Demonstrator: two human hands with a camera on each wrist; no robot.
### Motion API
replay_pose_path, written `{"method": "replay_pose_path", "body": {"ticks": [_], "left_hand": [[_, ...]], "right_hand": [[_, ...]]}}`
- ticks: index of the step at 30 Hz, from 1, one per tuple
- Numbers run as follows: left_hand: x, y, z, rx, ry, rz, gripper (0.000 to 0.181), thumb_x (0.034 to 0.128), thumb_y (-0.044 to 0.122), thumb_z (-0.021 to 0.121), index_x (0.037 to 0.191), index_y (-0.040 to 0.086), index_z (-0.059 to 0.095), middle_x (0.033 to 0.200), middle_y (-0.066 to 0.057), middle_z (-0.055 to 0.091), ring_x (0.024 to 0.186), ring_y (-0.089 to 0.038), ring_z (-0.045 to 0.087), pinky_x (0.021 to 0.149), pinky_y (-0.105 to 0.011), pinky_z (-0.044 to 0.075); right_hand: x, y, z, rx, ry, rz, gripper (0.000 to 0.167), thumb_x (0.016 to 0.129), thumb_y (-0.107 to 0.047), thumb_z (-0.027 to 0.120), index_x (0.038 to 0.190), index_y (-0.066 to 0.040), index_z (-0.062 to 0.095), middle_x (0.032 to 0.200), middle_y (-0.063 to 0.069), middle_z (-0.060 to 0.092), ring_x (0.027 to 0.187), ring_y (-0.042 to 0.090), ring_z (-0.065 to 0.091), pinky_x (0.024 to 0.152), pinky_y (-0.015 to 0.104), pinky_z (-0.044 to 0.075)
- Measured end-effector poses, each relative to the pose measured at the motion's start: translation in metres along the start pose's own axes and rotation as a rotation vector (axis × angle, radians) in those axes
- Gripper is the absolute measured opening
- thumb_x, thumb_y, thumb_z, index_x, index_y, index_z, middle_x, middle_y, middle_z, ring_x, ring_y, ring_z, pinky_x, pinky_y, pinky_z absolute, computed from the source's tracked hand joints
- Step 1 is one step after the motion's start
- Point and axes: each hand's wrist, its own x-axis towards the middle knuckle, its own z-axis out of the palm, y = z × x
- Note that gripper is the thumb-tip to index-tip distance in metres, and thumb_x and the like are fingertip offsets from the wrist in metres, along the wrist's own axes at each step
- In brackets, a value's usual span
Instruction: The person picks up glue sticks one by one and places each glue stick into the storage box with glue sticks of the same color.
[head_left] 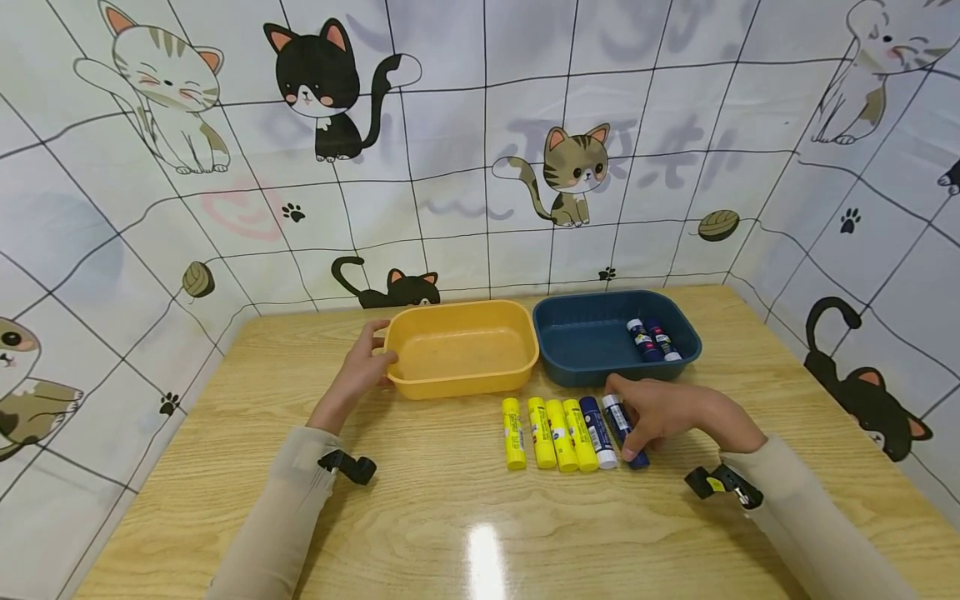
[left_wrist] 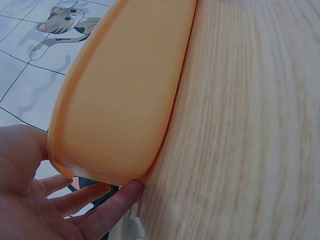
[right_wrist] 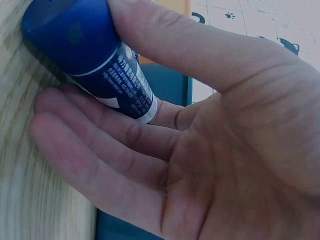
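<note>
My right hand grips a dark blue glue stick with a white end, thumb on one side and fingers on the other; the right wrist view shows this glue stick up close. Left of it, another blue glue stick and several yellow glue sticks lie side by side. My left hand holds the left end of a yellow plastic basket, thumb at the rim and fingers against the outer wall. Behind my right hand, a dark blue basket contains two blue glue sticks.
Both baskets stand side by side at the back of a wood-grain table. A white cloth wall printed with cats and grid lines rises behind and along both sides. A camera is strapped to each wrist.
</note>
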Motion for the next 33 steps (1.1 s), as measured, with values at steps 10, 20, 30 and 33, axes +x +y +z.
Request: {"method": "replay_pose_path", "body": {"ticks": [10, 20, 30, 33], "left_hand": [[-0.001, 0.0, -0.001, -0.019, -0.006, 0.003, 0.07, 0.0979, 0.009, 0.053, 0.162, 0.016, 0.026, 0.152, -0.028, 0.045, 0.109, -0.038, 0.068, 0.075, -0.038, 0.064], [-0.002, 0.002, -0.001, -0.001, -0.001, -0.003, 0.069, 0.0981, 0.01, 0.053, 0.162, 0.017, 0.026, 0.152, -0.026, 0.046, 0.108, -0.037, 0.067, 0.072, -0.034, 0.063], [-0.003, 0.003, -0.001, -0.004, 0.006, -0.008, 0.07, 0.0971, 0.009, 0.053, 0.161, 0.017, 0.027, 0.151, -0.026, 0.046, 0.108, -0.038, 0.067, 0.071, -0.034, 0.063], [-0.002, 0.002, -0.001, -0.004, 0.004, -0.006, 0.07, 0.0975, 0.009, 0.053, 0.162, 0.017, 0.027, 0.151, -0.026, 0.046, 0.109, -0.038, 0.067, 0.071, -0.034, 0.063]], "right_hand": [[-0.003, -0.005, 0.0, -0.018, 0.004, -0.012, 0.075, 0.076, -0.017, 0.092, 0.127, -0.012, 0.038, 0.088, 0.01, 0.059, 0.068, 0.021, 0.064, 0.065, 0.037, 0.06], [-0.003, -0.009, -0.003, -0.177, 0.085, -0.116, 0.071, 0.075, -0.016, 0.092, 0.124, -0.014, 0.04, 0.082, 0.003, 0.052, 0.073, 0.018, 0.048, 0.06, 0.028, 0.04], [-0.007, -0.012, -0.006, -0.156, 0.098, -0.183, 0.066, 0.08, -0.012, 0.088, 0.123, -0.016, 0.039, 0.084, 0.001, 0.056, 0.07, 0.016, 0.051, 0.06, 0.027, 0.043], [-0.009, -0.012, -0.007, -0.145, 0.118, -0.209, 0.065, 0.082, -0.014, 0.087, 0.126, -0.015, 0.039, 0.083, 0.001, 0.057, 0.069, 0.015, 0.052, 0.059, 0.026, 0.045]]}}
